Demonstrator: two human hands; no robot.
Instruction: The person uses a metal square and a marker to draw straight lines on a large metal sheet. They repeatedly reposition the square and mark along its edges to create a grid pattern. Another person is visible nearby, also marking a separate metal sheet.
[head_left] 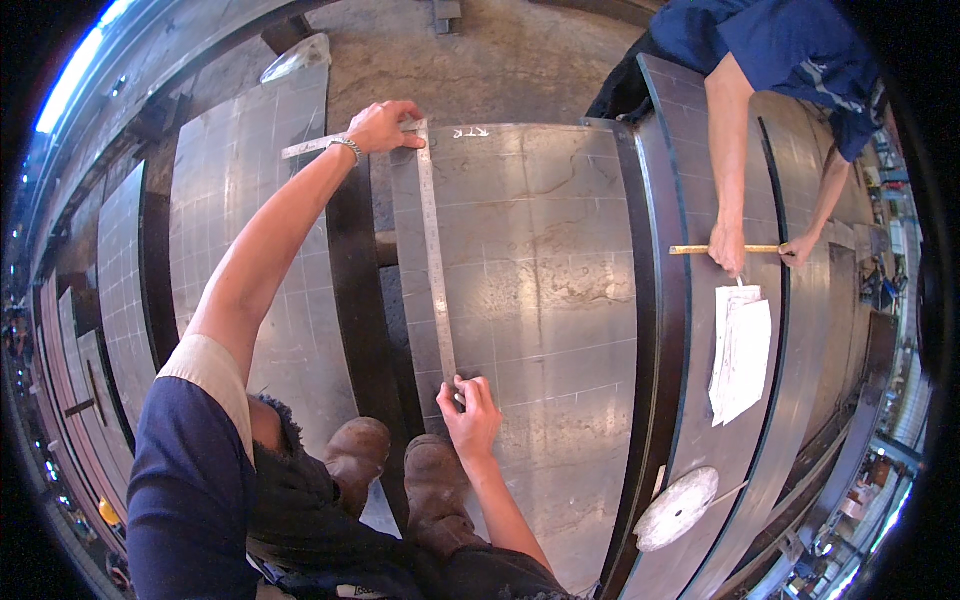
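A steel carpenter's square [433,250] lies on a grey steel beam [540,260], its long blade along the left edge and its short blade reaching left over the gap to the neighbouring beam. At the far end, my left hand [380,127] is closed over the square's corner, thumb on top. My right hand [474,418] is beside the blade's near end, fingers pinched together. Something small and pale may be between those fingers, too small to name. Thin pale lines cross the beam's face, with chalk marks [470,132] near its far edge.
At right, a co-worker's hands [728,250] hold a yellow tape measure [725,249] across another beam. Papers [740,350] and a white disc-shaped object [676,508] lie on that beam. My boots [357,455] stand on the left beam [250,230] and the middle one, across a dark gap.
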